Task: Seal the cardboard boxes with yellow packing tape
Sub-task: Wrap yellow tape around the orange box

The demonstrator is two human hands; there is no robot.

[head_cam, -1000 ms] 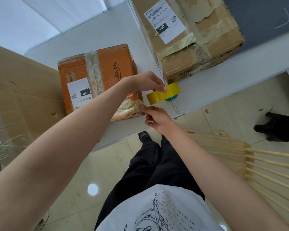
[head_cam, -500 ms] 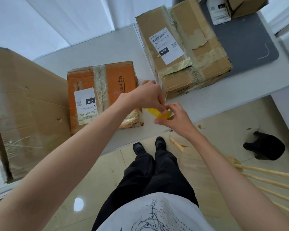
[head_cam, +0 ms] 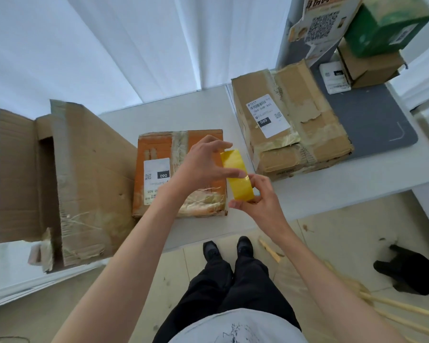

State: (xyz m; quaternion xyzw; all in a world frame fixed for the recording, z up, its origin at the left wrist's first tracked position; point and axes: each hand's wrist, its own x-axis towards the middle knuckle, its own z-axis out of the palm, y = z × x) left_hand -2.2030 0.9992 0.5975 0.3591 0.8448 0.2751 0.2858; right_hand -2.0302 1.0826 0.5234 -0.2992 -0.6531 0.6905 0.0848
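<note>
Both hands hold the yellow tape roll (head_cam: 237, 178) over the orange box's (head_cam: 159, 149) right edge: left hand (head_cam: 203, 167) fingers spread around it, right hand (head_cam: 260, 201) pinching its lower end.

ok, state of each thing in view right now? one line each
yellow tape roll: held in the air above the table edge, between both hands
left hand: fingers spread, fingertips on the roll
right hand: fingers curled round the roll's lower end
orange box: closed, old clear tape on top, no yellow tape
brown box with 060 label: closed, worn tape, no yellow tape
large box at left: end flaps open
</note>
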